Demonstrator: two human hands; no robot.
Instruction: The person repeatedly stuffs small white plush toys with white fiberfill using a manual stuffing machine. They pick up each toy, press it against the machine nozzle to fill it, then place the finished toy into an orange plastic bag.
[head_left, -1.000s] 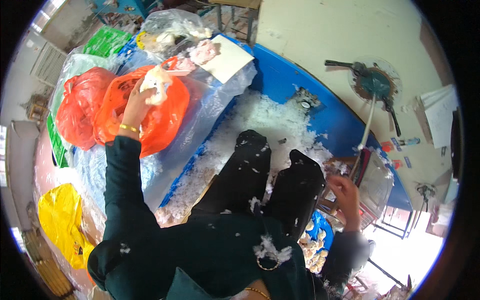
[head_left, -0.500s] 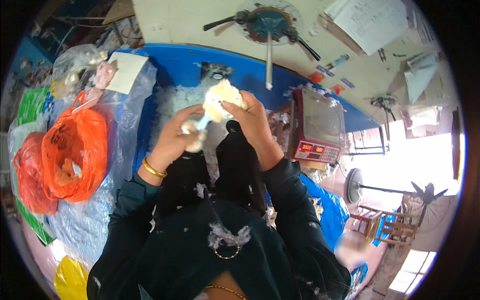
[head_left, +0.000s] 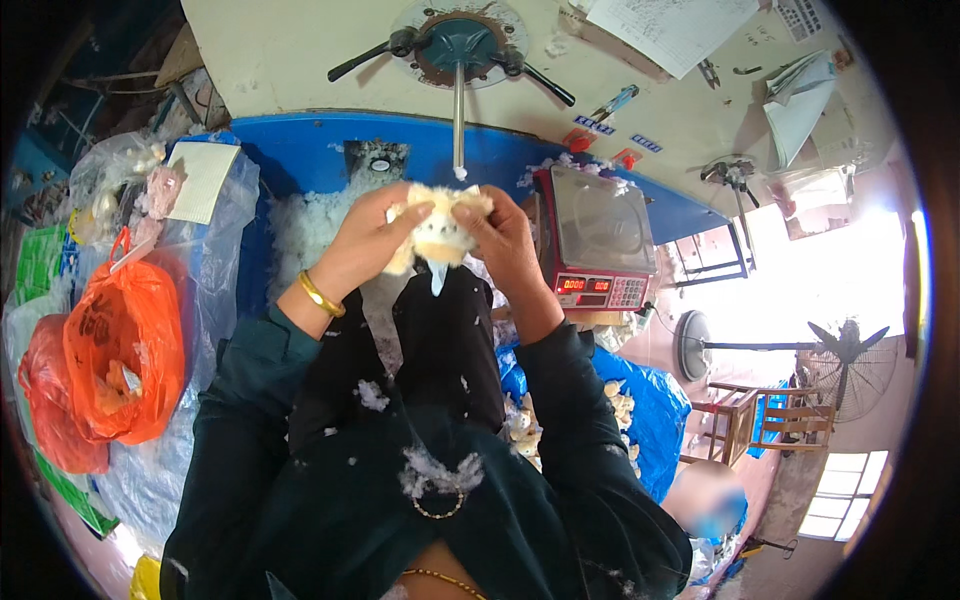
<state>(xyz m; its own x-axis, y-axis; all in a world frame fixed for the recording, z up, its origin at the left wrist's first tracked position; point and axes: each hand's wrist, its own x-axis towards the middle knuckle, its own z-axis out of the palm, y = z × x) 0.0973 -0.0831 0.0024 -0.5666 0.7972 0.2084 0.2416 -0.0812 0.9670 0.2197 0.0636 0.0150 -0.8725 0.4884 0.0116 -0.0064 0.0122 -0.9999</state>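
A small cream-coloured plush toy [head_left: 437, 232] with a light blue strip [head_left: 438, 279] hanging from its lower side is held up between both my hands, over my lap. My left hand [head_left: 365, 240] grips its left side, the thumb pressing on its front. On the right side my right hand [head_left: 507, 247] pinches it with thumb and fingers. Just beyond the toy, a thin metal tube [head_left: 459, 125] sticks out from a round fitting [head_left: 459, 52] with black handles, its tip apart from the toy. White stuffing fluff [head_left: 300, 240] lies in the blue trough [head_left: 290, 150] under my hands.
A red digital scale [head_left: 602, 240] stands close on the right. At the left are orange plastic bags [head_left: 125, 350] and a paper pad [head_left: 203, 182]. Several plush pieces [head_left: 620, 405] lie on a blue sheet [head_left: 660, 420] at lower right. Beyond stand a fan [head_left: 850, 350] and wooden chair [head_left: 795, 418].
The toy has been turned, so its blue strip now hangs downward. My left hand has moved up from the toy's lower part to its side. The whole view has shifted.
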